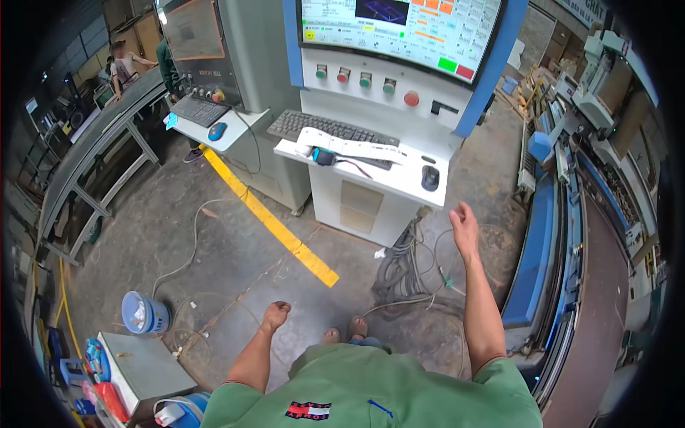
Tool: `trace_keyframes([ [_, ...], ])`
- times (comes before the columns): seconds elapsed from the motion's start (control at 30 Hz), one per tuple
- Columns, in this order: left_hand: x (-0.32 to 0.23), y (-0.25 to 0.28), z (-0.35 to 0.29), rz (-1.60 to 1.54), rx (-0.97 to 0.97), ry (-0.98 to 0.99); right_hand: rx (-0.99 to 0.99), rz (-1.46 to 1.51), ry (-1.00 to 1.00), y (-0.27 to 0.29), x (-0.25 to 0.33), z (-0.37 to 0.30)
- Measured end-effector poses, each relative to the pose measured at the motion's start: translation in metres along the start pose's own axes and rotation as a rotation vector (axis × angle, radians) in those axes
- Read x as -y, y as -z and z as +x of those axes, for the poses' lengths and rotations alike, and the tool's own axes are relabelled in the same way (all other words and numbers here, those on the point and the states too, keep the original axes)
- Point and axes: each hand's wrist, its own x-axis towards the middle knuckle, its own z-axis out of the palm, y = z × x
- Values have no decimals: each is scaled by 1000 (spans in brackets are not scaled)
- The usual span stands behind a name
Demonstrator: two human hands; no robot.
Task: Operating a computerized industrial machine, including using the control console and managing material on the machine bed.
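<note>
My left hand [277, 314] hangs low over the concrete floor, its fingers curled in with nothing visible in them. Further forward, my right hand [465, 227] is held out beside the right front corner of a white control console [371, 200]. Its fingers are loosely bent and apart, holding nothing. The nearest thing to it on the console shelf is a black mouse [430, 178]. A black keyboard [292, 124] lies on that shelf, partly covered by a long white paper strip [357, 146]. A small black and teal device [323, 156] sits at the strip's left part.
Above the shelf are a lit screen [399, 28] and a red push button [412, 99]. Cables [399, 274] lie coiled beneath my right hand. A long blue machine [535, 250] flanks the right. At left stand a blue bucket [143, 314] and a second console [207, 57], with people beyond.
</note>
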Motion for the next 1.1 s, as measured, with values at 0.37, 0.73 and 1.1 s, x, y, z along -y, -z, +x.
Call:
trace_keyframes([
  [0.37,-193,126,125,-484,-166,-72,-93,-352,257,-87,56,97],
  [0.73,-394,216,322,-254,-676,-407,-249,-524,106,-125,75,122],
  [1.1,-451,197,304,-99,-668,-93,-254,-547,237,-128,65,104],
])
